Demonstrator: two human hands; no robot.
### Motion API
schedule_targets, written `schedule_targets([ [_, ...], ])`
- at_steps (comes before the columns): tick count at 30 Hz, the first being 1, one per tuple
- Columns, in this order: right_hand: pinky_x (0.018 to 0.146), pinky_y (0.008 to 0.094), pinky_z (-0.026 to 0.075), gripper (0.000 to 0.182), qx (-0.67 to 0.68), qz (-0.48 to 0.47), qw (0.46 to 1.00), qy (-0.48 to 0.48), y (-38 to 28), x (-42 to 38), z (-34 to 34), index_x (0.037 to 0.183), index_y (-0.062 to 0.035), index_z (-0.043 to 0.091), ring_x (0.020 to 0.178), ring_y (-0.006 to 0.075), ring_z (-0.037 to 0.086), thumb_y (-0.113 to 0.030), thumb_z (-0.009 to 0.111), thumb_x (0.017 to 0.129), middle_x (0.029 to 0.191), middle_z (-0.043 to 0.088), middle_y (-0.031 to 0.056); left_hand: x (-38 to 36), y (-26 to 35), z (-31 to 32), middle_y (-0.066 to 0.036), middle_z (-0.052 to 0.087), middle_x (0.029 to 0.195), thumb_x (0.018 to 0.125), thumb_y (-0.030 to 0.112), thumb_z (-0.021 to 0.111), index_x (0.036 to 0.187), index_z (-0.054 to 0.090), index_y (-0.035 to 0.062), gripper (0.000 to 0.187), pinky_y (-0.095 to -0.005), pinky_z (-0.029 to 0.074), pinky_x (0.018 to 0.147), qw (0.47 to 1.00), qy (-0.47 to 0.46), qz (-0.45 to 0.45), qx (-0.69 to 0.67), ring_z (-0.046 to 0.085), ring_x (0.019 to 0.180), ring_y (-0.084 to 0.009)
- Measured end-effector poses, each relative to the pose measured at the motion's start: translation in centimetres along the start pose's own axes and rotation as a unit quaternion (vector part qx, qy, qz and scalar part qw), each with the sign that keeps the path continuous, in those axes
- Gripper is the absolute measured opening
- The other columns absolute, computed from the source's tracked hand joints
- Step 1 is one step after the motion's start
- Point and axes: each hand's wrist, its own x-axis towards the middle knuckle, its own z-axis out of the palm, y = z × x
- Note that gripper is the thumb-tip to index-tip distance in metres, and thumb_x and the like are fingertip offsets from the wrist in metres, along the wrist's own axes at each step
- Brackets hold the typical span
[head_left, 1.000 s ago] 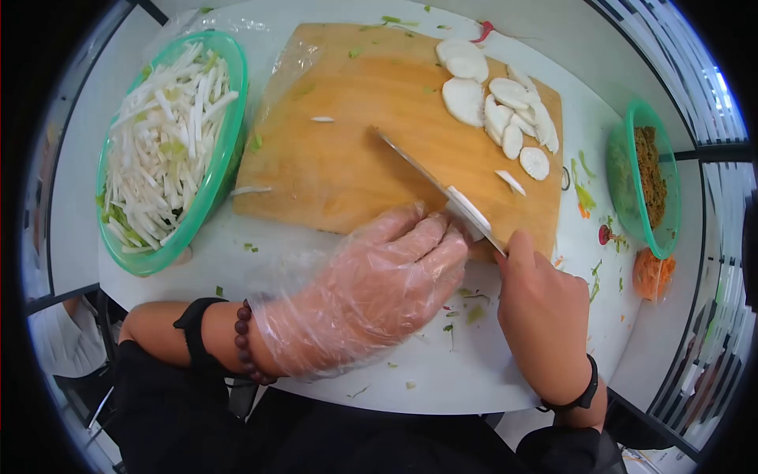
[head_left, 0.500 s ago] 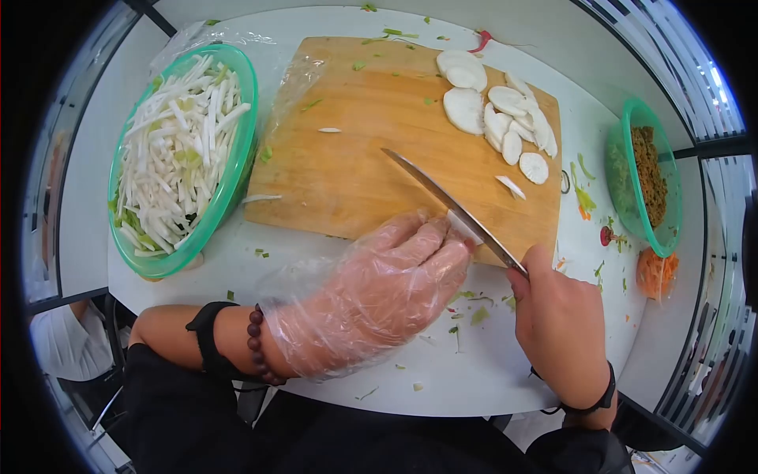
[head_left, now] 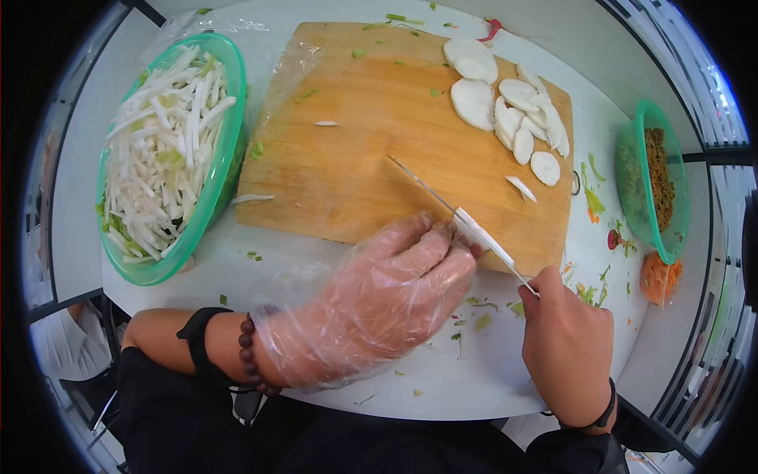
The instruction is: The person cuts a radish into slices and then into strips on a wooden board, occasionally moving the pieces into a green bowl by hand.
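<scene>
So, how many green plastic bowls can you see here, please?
2: a long green plastic bowl left of the brown wooden board, a second green plastic bowl to its right.

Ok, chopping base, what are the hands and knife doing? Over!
Right hand gripping knife. Gloved left hand close beside it. White slice against knife. White rounds lying apart, not in knife's way.

The gloved left hand (head_left: 399, 296) hides part of the board's (head_left: 347, 170) near edge; the right hand (head_left: 567, 344) covers the knife's (head_left: 420, 182) handle.
</scene>
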Motion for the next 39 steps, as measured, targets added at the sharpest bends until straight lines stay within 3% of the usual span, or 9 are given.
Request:
schedule_targets([
  [1, 0.042, 0.0385, 0.042, 0.021, 0.010, 0.004, 1.000, 0.004, 0.0, 0.0, 0.0, 0.089, -0.0089, 0.051, 0.045, 0.0262, 0.056, -0.019, 0.068, 0.095, 0.063, 0.054, 0.0050, 0.0, 0.0, 0.5, -0.010, 0.059, 0.102, 0.079, 0.017, 0.065, 0.096, 0.073, -0.0008, 0.025, -0.0414, 0.052, 0.096, 1.000, 0.026, -0.001, 0.001, 0.062, 0.106, -0.0270],
  [4, 0.042, 0.0384, 0.042, 0.020, -0.003, -0.008, 1.000, 0.010, 0.1, 0.1, 0.2, 0.089, -0.0089, 0.051, 0.045, 0.0261, 0.056, -0.018, 0.069, 0.094, 0.062, 0.053, 0.0047, 0.0, -0.1, -0.1, -0.010, 0.059, 0.103, 0.079, 0.017, 0.065, 0.097, 0.072, -0.0008, 0.026, -0.0415, 0.052, 0.097, 1.000, 0.004, 0.009, 0.005, 0.062, 0.107, -0.0269],
  [13, 0.043, 0.0382, 0.042, 0.021, -0.014, -0.004, 1.000, 0.009, 0.2, 0.1, 0.2, 0.090, -0.0087, 0.051, 0.045, 0.0260, 0.055, -0.019, 0.069, 0.094, 0.063, 0.053, 0.0049, 0.0, 0.0, -0.4, -0.010, 0.061, 0.108, 0.079, 0.018, 0.065, 0.105, 0.072, -0.0013, 0.034, -0.0430, 0.051, 0.100, 1.000, -0.020, 0.004, 0.006, 0.062, 0.111, -0.0272],
  [15, 0.043, 0.0381, 0.042, 0.021, -0.009, 0.000, 1.000, 0.003, 0.3, 0.1, 0.4, 0.091, -0.0082, 0.051, 0.045, 0.0264, 0.056, -0.019, 0.068, 0.095, 0.062, 0.054, 0.0051, 0.1, 0.1, -0.7, -0.009, 0.060, 0.103, 0.077, 0.016, 0.067, 0.114, 0.072, 0.0004, 0.041, -0.0425, 0.054, 0.097, 1.000, -0.028, -0.002, 0.011, 0.064, 0.104, -0.0257],
  [29, 0.047, 0.0428, 0.048, 0.016, 0.016, 0.005, 1.000, -0.022, 0.4, 0.8, 1.3, 0.094, -0.0071, 0.050, 0.051, 0.0291, 0.064, -0.019, 0.060, 0.099, 0.064, 0.062, 0.0086, 0.5, 0.2, -0.8, -0.011, 0.062, 0.108, 0.079, 0.009, 0.070, 0.120, 0.069, -0.0034, 0.043, -0.0409, 0.052, 0.093, 1.000, -0.022, -0.003, 0.013, 0.064, 0.104, -0.0284],
  [34, 0.047, 0.0426, 0.047, 0.020, 0.075, 0.000, 0.997, -0.024, 0.7, 0.6, 0.1, 0.095, -0.0055, 0.050, 0.050, 0.0300, 0.063, -0.022, 0.059, 0.102, 0.057, 0.058, 0.0085, 0.6, -0.1, -0.7, -0.010, 0.061, 0.107, 0.078, 0.007, 0.069, 0.120, 0.070, -0.0016, 0.043, -0.0404, 0.052, 0.094, 0.999, -0.025, 0.014, 0.015, 0.064, 0.106, -0.0283],
  [37, 0.046, 0.0418, 0.047, 0.019, 0.083, -0.016, 0.996, -0.014, 0.4, 0.0, 0.5, 0.095, -0.0057, 0.050, 0.050, 0.0295, 0.063, -0.022, 0.058, 0.102, 0.058, 0.059, 0.0088, 0.6, 0.2, -1.5, -0.011, 0.060, 0.109, 0.083, 0.014, 0.062, 0.119, 0.067, -0.0019, 0.040, -0.0429, 0.052, 0.101, 0.996, -0.081, 0.004, 0.027, 0.061, 0.118, -0.0276],
  [39, 0.046, 0.0411, 0.047, 0.019, 0.075, -0.013, 0.997, -0.009, 0.4, 0.0, 0.6, 0.095, -0.0058, 0.050, 0.050, 0.0289, 0.063, -0.021, 0.058, 0.102, 0.059, 0.059, 0.0086, 0.7, 0.1, -1.5, -0.011, 0.059, 0.108, 0.083, 0.014, 0.062, 0.118, 0.067, -0.0018, 0.039, -0.0433, 0.052, 0.101, 0.996, -0.085, 0.003, 0.023, 0.061, 0.117, -0.0274],
])
